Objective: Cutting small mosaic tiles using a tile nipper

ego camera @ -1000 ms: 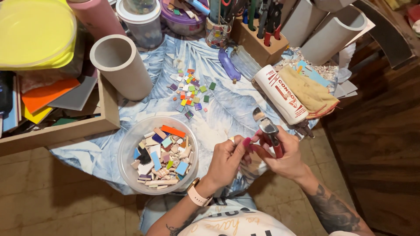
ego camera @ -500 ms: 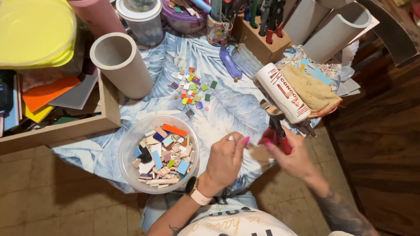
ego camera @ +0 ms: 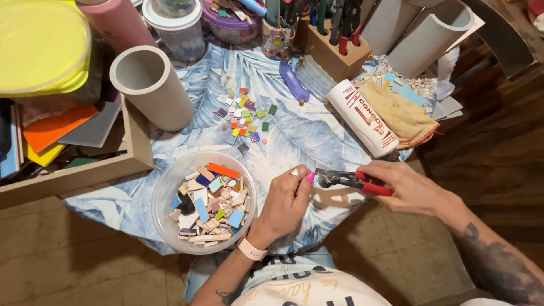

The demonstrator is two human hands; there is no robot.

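The small pale tile chip (ego camera: 295, 171) sits pinched at the fingertips of your left hand (ego camera: 286, 201), just above the near edge of the leaf-printed blue cloth (ego camera: 306, 133) on the worktop, right at the nose of the red-handled metal nippers (ego camera: 347, 181). Judging by its look, the chip is light, stiff and brittle, with sharp edges, so hold it by its flat faces, well back from the cutting end. Your right hand (ego camera: 409, 187) is closed around the red handles, and whether the nose already bites the chip is too small to tell. Just left of your left hand stands the clear round plastic bowl of mixed tile offcuts (ego camera: 205, 203), and beyond it lies a scatter of small coloured square tiles (ego camera: 245, 115). Compared with half a second ago, the nippers have swung from pointing up and away to lying level, nose toward your left fingertips, and your hands have drawn closer.
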